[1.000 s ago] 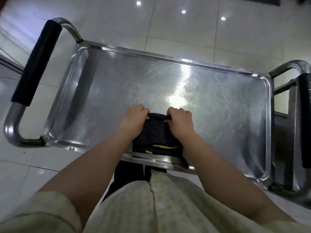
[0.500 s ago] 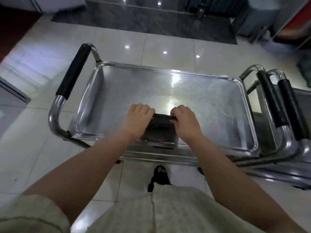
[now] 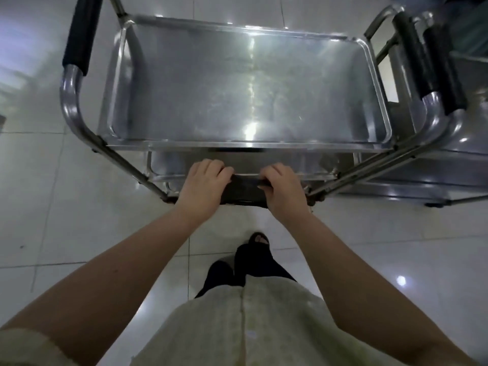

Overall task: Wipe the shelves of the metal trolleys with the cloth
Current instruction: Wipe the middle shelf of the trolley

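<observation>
Black cloth [image 3: 245, 190], 1, gripped by left hand [image 3: 203, 184] and right hand [image 3: 284, 192]; 2 metal trolleys [image 3: 250, 83].

Top shelf [image 3: 250, 83] of the metal trolley: bare steel, glossy, finely scratched, streaked with glare. Tubular frame [image 3: 68, 101]: polished, mirror-bright metal. Handle grip [image 3: 81, 33]: black, matt, rubbery-looking sleeve. Cloth [image 3: 244, 190]: dark, matt fabric. Floor tiles [image 3: 39, 180]: pale, smooth, highly glossy. Shirt [image 3: 237, 326]: pale, coarse-woven cloth.

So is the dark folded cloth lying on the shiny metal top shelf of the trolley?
No, the left hand and right hand grip the dark cloth lower down, in front of the shiny metal top shelf, not on it.
</observation>
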`<action>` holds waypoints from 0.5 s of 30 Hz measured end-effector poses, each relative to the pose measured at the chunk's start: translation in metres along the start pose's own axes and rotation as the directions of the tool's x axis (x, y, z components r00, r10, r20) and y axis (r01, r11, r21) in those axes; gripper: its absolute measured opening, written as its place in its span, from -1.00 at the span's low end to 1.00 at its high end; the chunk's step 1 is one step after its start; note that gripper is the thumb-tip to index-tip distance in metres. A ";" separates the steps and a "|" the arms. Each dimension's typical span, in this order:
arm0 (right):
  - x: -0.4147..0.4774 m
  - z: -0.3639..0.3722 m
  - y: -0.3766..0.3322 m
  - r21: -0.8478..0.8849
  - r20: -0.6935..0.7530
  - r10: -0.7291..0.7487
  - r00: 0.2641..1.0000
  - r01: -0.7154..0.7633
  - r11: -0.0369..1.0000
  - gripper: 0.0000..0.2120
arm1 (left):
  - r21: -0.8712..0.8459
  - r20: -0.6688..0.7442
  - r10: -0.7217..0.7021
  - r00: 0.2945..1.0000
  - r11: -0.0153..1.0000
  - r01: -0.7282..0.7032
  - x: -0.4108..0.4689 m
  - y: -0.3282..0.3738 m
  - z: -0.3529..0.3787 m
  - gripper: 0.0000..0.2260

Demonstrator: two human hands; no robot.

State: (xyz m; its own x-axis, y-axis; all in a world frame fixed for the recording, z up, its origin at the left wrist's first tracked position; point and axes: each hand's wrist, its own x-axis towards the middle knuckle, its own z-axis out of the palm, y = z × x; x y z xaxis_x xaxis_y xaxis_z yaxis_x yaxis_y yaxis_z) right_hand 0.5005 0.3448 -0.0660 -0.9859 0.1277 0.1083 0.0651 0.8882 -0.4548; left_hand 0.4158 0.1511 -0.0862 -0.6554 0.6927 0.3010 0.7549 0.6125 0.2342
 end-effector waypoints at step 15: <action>-0.035 0.146 0.158 -0.021 0.179 0.145 0.973 -0.144 0.989 -0.70 | -0.146 0.348 -0.181 0.920 0.959 0.244 -0.026 0.025 0.214 -0.69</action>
State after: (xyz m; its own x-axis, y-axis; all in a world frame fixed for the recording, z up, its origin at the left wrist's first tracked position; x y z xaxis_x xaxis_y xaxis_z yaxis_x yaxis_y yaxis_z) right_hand 0.5224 0.4164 -0.2710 -0.9775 0.1744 -0.1188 0.2095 0.8695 -0.4474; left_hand 0.4469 0.2302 -0.2862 -0.7472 0.6588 -0.0872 0.5671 0.7005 0.4332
